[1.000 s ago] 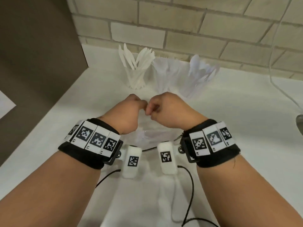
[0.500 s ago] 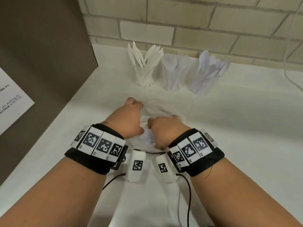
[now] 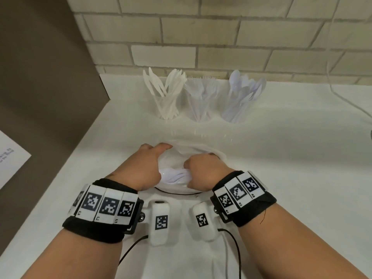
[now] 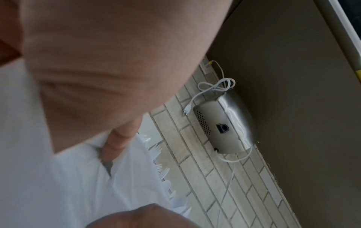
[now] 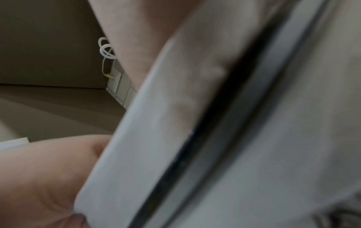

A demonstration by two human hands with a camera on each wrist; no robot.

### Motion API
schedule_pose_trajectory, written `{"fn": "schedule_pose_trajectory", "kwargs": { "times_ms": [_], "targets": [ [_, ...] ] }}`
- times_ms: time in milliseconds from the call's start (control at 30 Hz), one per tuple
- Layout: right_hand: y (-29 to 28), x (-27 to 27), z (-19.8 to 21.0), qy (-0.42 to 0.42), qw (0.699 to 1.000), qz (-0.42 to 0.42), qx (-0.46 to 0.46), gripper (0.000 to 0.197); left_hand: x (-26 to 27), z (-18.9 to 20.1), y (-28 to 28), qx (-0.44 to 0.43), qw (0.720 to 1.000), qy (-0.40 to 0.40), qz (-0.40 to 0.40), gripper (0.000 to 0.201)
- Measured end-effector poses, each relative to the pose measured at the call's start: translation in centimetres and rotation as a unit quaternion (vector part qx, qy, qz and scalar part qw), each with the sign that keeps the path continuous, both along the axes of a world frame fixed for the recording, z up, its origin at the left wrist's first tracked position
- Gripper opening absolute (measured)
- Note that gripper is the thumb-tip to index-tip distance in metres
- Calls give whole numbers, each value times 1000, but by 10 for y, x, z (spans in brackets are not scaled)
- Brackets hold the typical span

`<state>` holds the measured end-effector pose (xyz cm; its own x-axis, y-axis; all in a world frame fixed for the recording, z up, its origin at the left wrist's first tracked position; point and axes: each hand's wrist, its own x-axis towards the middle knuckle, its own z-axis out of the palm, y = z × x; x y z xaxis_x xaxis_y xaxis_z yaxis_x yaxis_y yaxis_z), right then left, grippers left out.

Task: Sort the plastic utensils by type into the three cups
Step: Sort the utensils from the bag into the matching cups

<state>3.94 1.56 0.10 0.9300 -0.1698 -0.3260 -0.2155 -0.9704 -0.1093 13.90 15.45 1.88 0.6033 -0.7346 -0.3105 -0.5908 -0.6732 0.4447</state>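
Note:
Three clear cups stand in a row at the back of the white table [image 3: 302,178]: the knives cup [image 3: 167,103] on the left, the forks cup [image 3: 199,105] in the middle, the spoons cup [image 3: 237,105] on the right. Nearer me a thin translucent plastic bag [image 3: 199,151] lies on the table with white utensils [image 3: 174,176] bunched inside. My left hand [image 3: 161,153] pinches the bag's left edge, and the left wrist view shows a finger [image 4: 117,143] on the film [image 4: 78,177]. My right hand [image 3: 191,174] grips the bag's right side at the bundle. Its wrist view is blurred.
A brown panel [image 3: 40,77] walls off the table's left side and a brick wall [image 3: 201,37] closes the back. A white cord [image 3: 346,101] runs down at the far right. A paper sheet [image 3: 10,158] hangs on the left. A silver appliance [image 4: 224,123] is mounted above.
Both hands came down and toward me from in front of the cups, bringing the bag onto the table. They have drawn apart, spreading the bag between them.

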Motion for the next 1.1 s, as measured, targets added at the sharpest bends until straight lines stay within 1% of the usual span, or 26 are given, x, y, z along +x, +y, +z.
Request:
{"fn": "schedule_pose_trajectory", "kwargs": {
  "times_ms": [67, 167, 200, 267, 333, 400, 467, 533, 633, 700, 767, 800, 833, 900, 933, 1000, 1033, 1067, 1100],
  "targets": [
    [-5, -2, 0, -8, 1000, -10, 10, 30, -1, -2, -4, -9, 1000, -3, 3, 83],
    [-5, -3, 0, 19, 999, -26, 41, 36, -2, -3, -11, -44, 999, 5, -7, 82],
    [-5, -3, 0, 26, 998, -32, 42, 35, -2, -3, -13, -60, 998, 8, -12, 81],
    [-5, 0, -1, 28, 999, -38, 21, 26, 2, -4, -17, -87, 996, 15, -15, 80],
    [-8, 1, -3, 25, 999, -46, 12, 26, 6, -6, -20, -99, 995, 19, -20, 77],
    [-13, 2, -3, 14, 998, -49, 32, 27, 9, -8, -21, -99, 995, 18, -19, 75],
    [-18, 1, 0, 9, 998, -44, 46, 18, 13, -10, -22, -96, 995, 10, -17, 74],
    [-24, -1, 4, -6, 997, -46, 56, 13, 14, -11, -21, -89, 996, 3, -10, 75],
    [-32, -3, 9, -43, 993, -62, 94, 21, 14, -14, -22, -87, 996, -4, -5, 74],
    [-35, -6, 10, -64, 989, -60, 121, 20, 14, -15, -25, -108, 994, 5, 2, 65],
    [-35, -8, 10, -92, 985, -52, 136, 22, 14, -12, -28, -128, 992, 2, 4, 52],
    [-35, -9, 10, -112, 982, -53, 141, 23, 13, -10, -29, -126, 992, -5, -4, 52],
    [-36, -11, 11, -132, 978, -60, 151, 24, 11, -8, -29, -113, 994, -7, -13, 60],
    [-41, -14, 16, -173, 959, -92, 205, 22, 4, -3, -29, -77, 997, -9, -23, 80],
    [-43, -16, 19, -197, 944, -109, 242, 21, -1, 0, -29, -63, 998, -21, -24, 87],
    [-46, -18, 28, -250, 906, -139, 313, 20, -11, 2, -33, -27, 997, -65, -27, 93],
    [-48, -19, 31, -281, 876, -157, 358, 18, -15, 3, -35, -9, 996, -89, -30, 94],
    [-50, -19, 34, -315, 835, -181, 412, 18, -19, 3, -37, 7, 993, -109, -35, 95],
    [-51, -20, 38, -350, 786, -205, 467, 19, -21, 2, -39, 21, 991, -123, -39, 95]
  ]
}}
